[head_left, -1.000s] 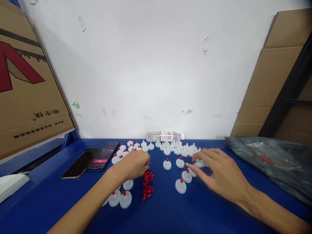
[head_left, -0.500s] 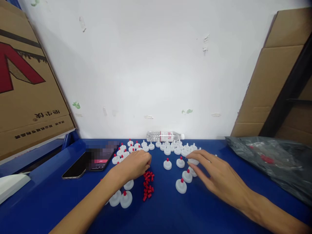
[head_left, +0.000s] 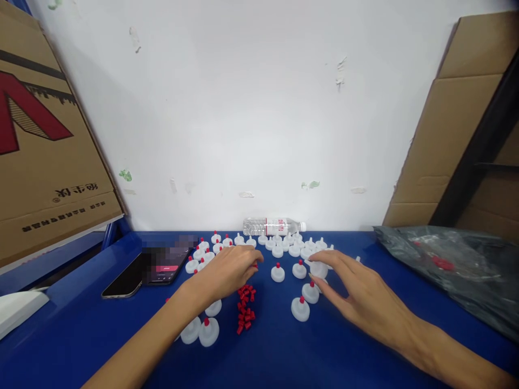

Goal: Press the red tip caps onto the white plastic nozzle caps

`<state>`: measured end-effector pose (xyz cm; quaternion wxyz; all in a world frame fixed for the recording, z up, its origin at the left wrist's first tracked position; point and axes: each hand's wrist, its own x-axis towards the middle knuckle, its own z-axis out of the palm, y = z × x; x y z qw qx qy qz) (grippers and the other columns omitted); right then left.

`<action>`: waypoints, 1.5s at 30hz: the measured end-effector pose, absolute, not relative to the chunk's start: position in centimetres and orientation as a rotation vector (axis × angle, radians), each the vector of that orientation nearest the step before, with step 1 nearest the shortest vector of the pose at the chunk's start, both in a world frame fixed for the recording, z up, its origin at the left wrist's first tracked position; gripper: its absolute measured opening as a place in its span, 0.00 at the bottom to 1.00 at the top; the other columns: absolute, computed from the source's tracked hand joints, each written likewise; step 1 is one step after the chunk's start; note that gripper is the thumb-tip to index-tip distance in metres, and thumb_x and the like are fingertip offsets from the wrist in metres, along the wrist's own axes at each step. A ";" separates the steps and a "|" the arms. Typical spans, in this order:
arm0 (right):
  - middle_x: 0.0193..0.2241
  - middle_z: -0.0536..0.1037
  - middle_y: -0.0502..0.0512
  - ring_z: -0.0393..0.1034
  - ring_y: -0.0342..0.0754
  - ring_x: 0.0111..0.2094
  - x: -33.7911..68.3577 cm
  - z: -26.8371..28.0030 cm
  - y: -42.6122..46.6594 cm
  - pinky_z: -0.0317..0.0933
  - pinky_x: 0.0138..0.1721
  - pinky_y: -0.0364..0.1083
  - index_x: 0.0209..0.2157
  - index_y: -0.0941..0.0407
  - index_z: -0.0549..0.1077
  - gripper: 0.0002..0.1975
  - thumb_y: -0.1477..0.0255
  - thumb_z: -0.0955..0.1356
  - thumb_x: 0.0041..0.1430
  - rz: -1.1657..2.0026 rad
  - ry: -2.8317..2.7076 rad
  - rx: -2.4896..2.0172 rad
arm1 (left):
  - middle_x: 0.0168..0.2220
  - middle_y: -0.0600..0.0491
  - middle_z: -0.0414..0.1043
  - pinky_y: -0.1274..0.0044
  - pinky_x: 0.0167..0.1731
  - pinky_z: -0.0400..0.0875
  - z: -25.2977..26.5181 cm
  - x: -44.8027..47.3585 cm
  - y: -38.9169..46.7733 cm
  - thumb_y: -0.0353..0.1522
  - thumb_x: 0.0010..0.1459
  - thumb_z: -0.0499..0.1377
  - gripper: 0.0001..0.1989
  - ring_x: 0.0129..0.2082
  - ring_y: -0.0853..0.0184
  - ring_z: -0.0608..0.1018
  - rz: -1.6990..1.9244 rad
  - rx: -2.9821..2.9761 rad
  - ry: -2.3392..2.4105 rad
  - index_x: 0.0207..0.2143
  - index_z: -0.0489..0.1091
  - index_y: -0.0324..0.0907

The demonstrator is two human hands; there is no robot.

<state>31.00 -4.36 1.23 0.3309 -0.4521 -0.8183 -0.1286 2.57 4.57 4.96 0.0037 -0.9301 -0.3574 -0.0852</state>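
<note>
My left hand (head_left: 233,266) pinches a small red cap (head_left: 255,265) above the blue table. Below it lies a pile of loose red caps (head_left: 245,309). With the thumb and fingers of my right hand (head_left: 363,286) I grip a white nozzle lid (head_left: 318,269), tilted so that its bare spout points left. Near that hand stand lids with red tips, among them one white lid (head_left: 300,309) closest to me. More red-tipped lids (head_left: 208,332) sit around my left forearm, some partly hidden by it. Several lids with bare spouts (head_left: 294,250) are grouped at the back.
A clear plastic bottle (head_left: 273,226) lies against the wall. Two phones (head_left: 124,276) rest at the left, near a white object (head_left: 20,308). A grey plastic bag (head_left: 454,275) covers the table's right side. Cardboard (head_left: 48,140) stands on both sides.
My left hand has moved slightly right, and a red cap now shows in its fingers. My right hand has lifted and tilted a white lid, its spout turned left.
</note>
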 end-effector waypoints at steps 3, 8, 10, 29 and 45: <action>0.51 0.78 0.57 0.77 0.53 0.50 31.1 1.1 -4.3 0.74 0.48 0.51 0.58 0.49 0.64 0.16 0.67 0.64 0.72 -0.329 -2.133 -1.179 | 0.45 0.53 0.77 0.74 0.34 0.65 5.3 3.0 4.2 0.28 0.69 0.56 0.10 0.37 0.65 0.79 -0.369 -2.940 -1.051 0.44 0.77 0.46; 0.51 0.80 0.54 0.77 0.51 0.51 31.1 0.9 -4.4 0.73 0.51 0.51 0.60 0.49 0.64 0.17 0.67 0.65 0.72 -0.313 -2.144 -1.153 | 0.44 0.55 0.76 0.76 0.37 0.67 5.5 4.2 3.1 0.30 0.70 0.58 0.07 0.39 0.67 0.78 -0.658 -3.035 -1.012 0.43 0.77 0.45; 0.52 0.79 0.54 0.76 0.52 0.53 31.0 0.9 -4.4 0.73 0.53 0.52 0.61 0.49 0.63 0.18 0.67 0.64 0.72 -0.297 -2.165 -1.133 | 0.42 0.56 0.77 0.77 0.37 0.68 5.3 4.7 2.6 0.30 0.69 0.60 0.05 0.39 0.68 0.78 -0.788 -3.085 -1.011 0.42 0.77 0.45; 0.49 0.82 0.55 0.78 0.54 0.52 30.5 1.2 -5.3 0.75 0.50 0.50 0.58 0.49 0.67 0.19 0.75 0.67 0.68 -0.237 -2.181 -0.854 | 0.25 0.56 0.80 0.81 0.24 0.71 3.0 7.0 0.7 0.35 0.61 0.68 0.05 0.19 0.71 0.78 -1.354 -3.289 -1.246 0.36 0.81 0.43; 0.48 0.82 0.54 0.78 0.53 0.49 30.0 1.3 -6.7 0.74 0.48 0.48 0.47 0.50 0.70 0.15 0.83 0.66 0.65 -0.337 -2.154 -0.784 | 0.23 0.57 0.71 0.83 0.26 0.66 4.8 7.2 -1.6 0.35 0.72 0.52 0.20 0.20 0.74 0.73 -1.138 -3.589 -1.064 0.27 0.73 0.39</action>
